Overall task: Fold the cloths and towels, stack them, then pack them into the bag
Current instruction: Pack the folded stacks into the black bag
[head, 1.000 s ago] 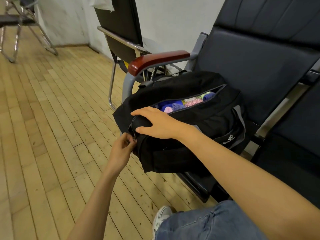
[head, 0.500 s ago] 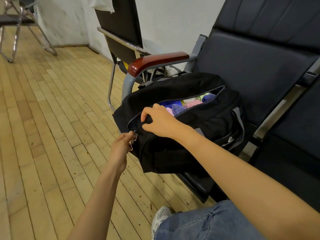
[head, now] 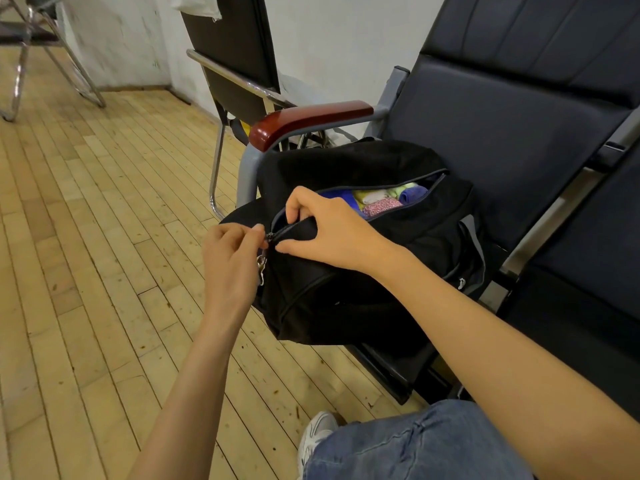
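Already packed, the soft black bag [head: 363, 299] sits on the chair seat [head: 398, 368], cloths [head: 381, 199] showing toward two o'clock. At nine o'clock, fingers of the left hand [head: 230, 258] pinch the zipper pull [head: 269, 236]; those of the right hand [head: 332, 226] clamp the limp fabric beside it, which would likely buckle unbraced.

Soft even indoor light, faint shadows, mostly sharp, wide-angle bending at the edges, slight blur top left
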The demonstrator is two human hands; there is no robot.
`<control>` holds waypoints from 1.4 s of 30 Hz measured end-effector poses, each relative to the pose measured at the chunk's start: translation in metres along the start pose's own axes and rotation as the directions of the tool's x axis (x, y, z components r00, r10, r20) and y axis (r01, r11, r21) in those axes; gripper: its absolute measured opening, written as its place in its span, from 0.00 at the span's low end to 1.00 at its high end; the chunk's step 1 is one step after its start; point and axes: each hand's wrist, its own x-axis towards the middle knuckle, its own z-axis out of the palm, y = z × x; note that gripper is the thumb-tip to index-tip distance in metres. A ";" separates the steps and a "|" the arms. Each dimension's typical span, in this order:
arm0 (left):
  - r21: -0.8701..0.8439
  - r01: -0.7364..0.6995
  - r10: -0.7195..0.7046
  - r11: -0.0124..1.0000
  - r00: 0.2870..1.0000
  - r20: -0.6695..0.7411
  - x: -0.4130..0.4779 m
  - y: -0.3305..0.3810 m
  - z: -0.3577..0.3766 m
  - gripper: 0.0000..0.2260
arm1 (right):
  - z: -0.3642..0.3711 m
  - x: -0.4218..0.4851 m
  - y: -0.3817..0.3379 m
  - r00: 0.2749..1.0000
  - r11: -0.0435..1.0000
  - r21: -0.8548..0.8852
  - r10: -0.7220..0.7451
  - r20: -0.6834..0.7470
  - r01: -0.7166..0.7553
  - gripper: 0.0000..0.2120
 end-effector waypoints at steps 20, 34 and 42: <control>0.109 -0.152 0.103 0.982 0.927 0.361 -0.001 -0.007 0.026 0.11 | 0.011 -0.012 0.014 0.942 0.998 -0.048 0.017 -0.334 -0.035 0.08; 0.474 -0.125 0.089 0.872 0.991 0.098 0.010 -0.010 0.033 0.08 | -0.025 -0.005 0.064 0.701 0.724 0.673 0.558 -0.444 -0.149 0.06; 0.447 -0.507 0.371 0.737 0.856 0.359 0.026 0.036 0.081 0.20 | -0.033 -0.008 0.063 0.836 0.871 0.472 0.359 -0.415 -0.139 0.06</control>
